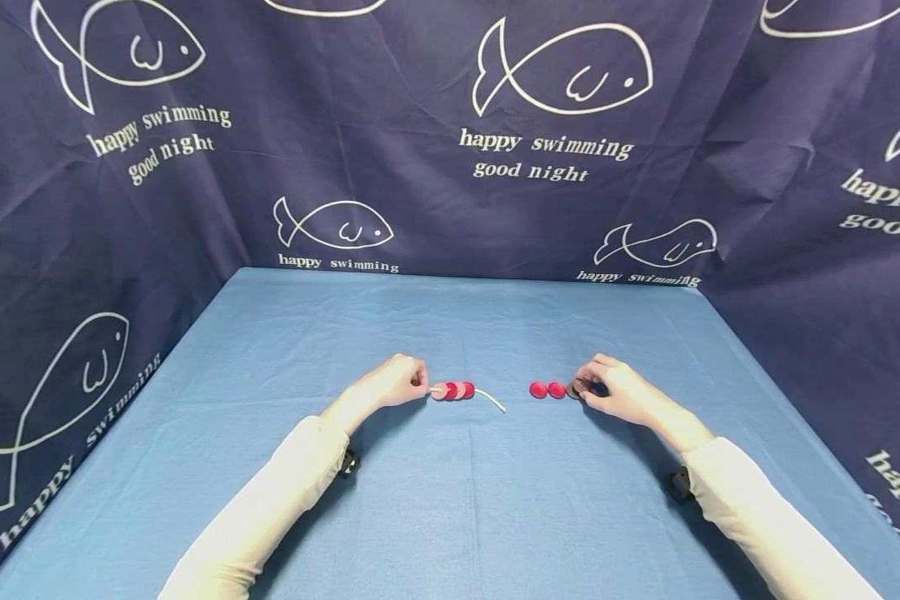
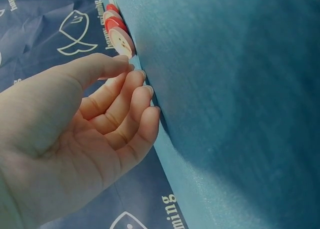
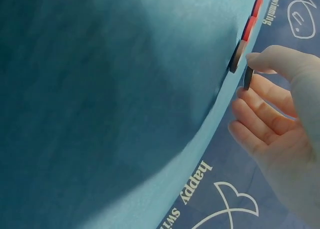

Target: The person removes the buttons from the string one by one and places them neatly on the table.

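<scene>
Several buttons, pink and red by turns, are threaded on a white cord (image 1: 492,400) that lies across the blue cloth. My left hand (image 1: 401,380) pinches the cord's left end between thumb and index finger, right beside the end pink button (image 2: 121,42). Over on the right, my right hand (image 1: 621,392) pinches a dark button (image 3: 248,78) by its edge, thumb against fingers. Just left of those fingertips is a brown button (image 3: 237,57), followed leftward in a row by two red buttons (image 1: 557,390). The cord's right end curves free toward the front.
Blue cloth (image 1: 450,500) covers the table. Dark blue curtains (image 1: 435,225) with white fish drawings and lettering hang around its back and sides. A dark wrist device (image 1: 349,463) shows under the left sleeve, and another (image 1: 677,485) under the right.
</scene>
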{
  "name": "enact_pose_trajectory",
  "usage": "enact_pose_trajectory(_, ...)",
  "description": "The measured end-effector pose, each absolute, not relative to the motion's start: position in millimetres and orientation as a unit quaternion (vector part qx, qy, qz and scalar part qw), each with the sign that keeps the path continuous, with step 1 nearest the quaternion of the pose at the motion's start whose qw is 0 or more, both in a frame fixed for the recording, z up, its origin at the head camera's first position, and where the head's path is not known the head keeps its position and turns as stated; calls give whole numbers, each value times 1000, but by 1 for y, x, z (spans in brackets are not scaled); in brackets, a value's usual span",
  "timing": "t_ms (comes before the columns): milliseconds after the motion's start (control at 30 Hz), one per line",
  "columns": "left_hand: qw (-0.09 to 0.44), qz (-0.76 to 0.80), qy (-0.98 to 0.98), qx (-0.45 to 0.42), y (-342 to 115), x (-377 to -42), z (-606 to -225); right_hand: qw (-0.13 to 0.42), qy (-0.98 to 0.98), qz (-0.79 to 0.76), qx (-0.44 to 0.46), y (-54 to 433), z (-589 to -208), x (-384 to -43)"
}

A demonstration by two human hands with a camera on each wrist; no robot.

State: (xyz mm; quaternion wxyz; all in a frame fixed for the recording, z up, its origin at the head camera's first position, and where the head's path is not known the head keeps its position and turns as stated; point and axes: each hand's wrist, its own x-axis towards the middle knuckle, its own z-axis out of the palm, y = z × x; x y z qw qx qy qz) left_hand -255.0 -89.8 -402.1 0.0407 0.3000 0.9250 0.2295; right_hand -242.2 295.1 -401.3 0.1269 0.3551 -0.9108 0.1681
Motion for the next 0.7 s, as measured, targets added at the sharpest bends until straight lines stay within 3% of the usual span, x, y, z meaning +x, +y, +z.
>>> enact_pose_trajectory(700,43,232,925,297,-89,-254,-401,124,-915,163,346,306,-402,-242)
